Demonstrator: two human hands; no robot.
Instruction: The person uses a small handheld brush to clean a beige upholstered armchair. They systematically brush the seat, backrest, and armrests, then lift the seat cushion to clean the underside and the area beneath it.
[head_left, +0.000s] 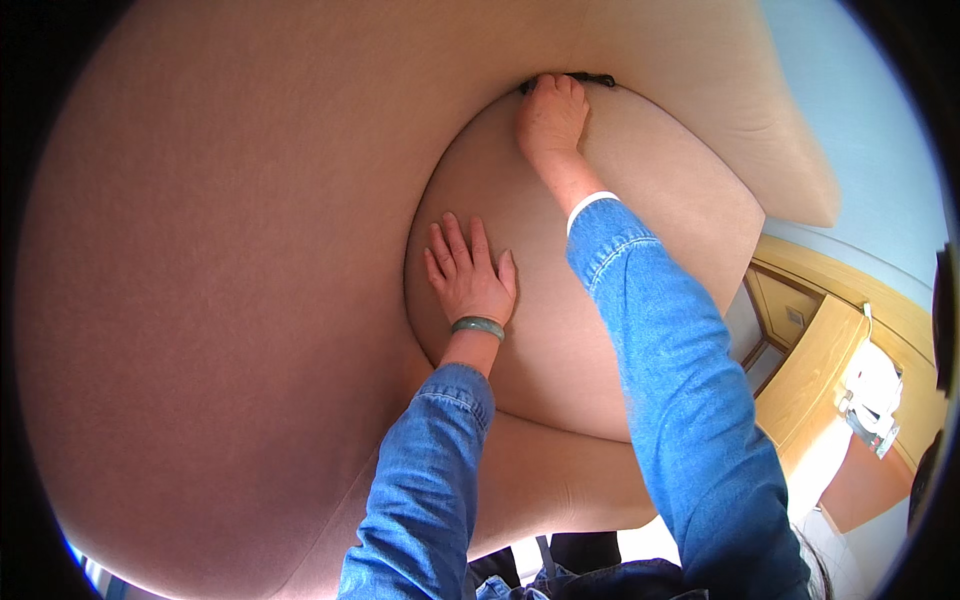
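Observation:
A tan upholstered armchair or sofa (195, 247) fills most of the view, with a rounded seat cushion (660, 157) set between its padded sides. My left hand (471, 277) lies flat on the cushion, palm down and fingers spread. Farther off, at the cushion's far edge, my right hand (553, 112) curls its fingers over a narrow black object (596, 78) in the seam. That object shows on both sides of the fingers; its middle is covered, and its kind is unclear. My right fingertips are hidden in the seam.
A padded side (780, 150) rises beyond the cushion on the right. Past it stand wooden furniture (814, 360) and a pale blue wall (870, 112). White items with a cord (874, 382) lie on a wooden surface. The seat's front section (562, 472) is near my body.

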